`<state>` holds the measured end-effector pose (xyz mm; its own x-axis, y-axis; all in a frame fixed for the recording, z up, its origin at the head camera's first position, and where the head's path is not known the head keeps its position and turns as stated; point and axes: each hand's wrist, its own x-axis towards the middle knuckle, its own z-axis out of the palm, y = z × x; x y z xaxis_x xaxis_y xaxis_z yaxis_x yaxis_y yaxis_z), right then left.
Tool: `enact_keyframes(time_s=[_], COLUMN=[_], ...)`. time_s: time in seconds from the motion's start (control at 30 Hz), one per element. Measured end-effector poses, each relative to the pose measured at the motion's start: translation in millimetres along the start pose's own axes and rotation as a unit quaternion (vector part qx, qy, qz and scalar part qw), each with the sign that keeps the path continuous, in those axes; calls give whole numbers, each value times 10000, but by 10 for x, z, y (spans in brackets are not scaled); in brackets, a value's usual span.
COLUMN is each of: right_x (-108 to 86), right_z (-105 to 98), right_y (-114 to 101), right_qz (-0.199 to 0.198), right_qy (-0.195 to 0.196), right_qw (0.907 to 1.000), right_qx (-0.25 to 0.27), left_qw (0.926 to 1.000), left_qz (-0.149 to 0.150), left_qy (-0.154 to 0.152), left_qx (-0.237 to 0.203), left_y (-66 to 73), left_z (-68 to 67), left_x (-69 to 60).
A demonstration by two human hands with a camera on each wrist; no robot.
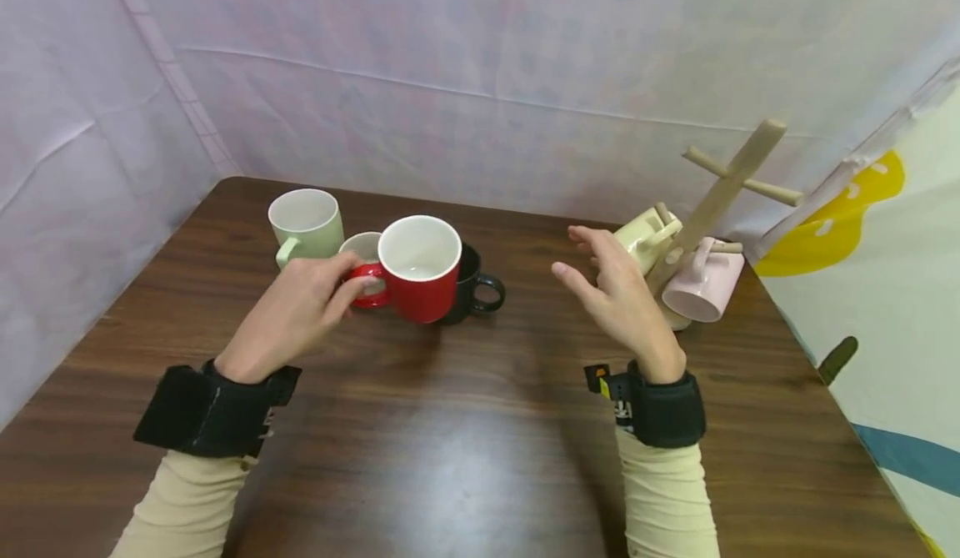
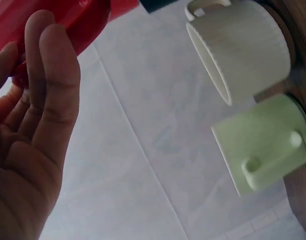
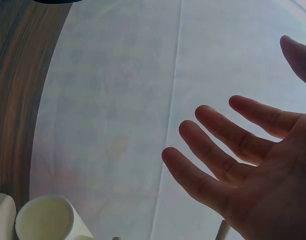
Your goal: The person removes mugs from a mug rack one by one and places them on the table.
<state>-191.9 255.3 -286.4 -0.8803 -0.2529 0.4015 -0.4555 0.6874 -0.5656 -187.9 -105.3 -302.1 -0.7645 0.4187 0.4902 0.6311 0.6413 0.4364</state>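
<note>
My left hand [image 1: 288, 312] pinches the handle of a red mug [image 1: 426, 295] with a white inside. The mug is held upright, in front of a black mug [image 1: 470, 270] and a cream mug [image 1: 363, 243], hiding part of both. In the left wrist view, fingers curl at the red mug's handle, with the cream mug [image 2: 243, 52] and a green mug [image 2: 268, 145] to the right. My right hand [image 1: 618, 291] hovers with fingers spread, holding nothing. Beside it stands a wooden mug tree [image 1: 712, 203] carrying a pale yellow mug [image 1: 639, 238] and a pink mug [image 1: 708, 283].
The dark wooden table [image 1: 420, 458] ends at a pale cloth wall [image 1: 450, 124] behind and at the left. Two upper pegs of the mug tree stick out bare. A patterned cloth [image 1: 892, 333] hangs past the right table edge.
</note>
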Motion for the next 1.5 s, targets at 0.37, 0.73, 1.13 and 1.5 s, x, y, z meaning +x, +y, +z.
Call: enact_keyframes(time_s=[0.37,0.73,1.13,1.5], right_x=[-7,23,3,-10], right_z=[-20,-20,-26,-43], right_y=[29,41,59,77], right_qz=[193,277,228,274], right_qy=[-30,-184,-145,-113], right_qw=[9998,9966,9968,9960], right_qx=[-85,-756,-752,-842], left_qw=[9959,9835,9658,9602], left_qz=[-600,-1499,-2209,-2363], left_qy=[589,733,866,1096], left_qx=[322,694,1047,1003], left_y=[-82,-293,-453,-630], left_z=[-290,-510,-408,-270], left_x=[-391,-848,-1097,-1163])
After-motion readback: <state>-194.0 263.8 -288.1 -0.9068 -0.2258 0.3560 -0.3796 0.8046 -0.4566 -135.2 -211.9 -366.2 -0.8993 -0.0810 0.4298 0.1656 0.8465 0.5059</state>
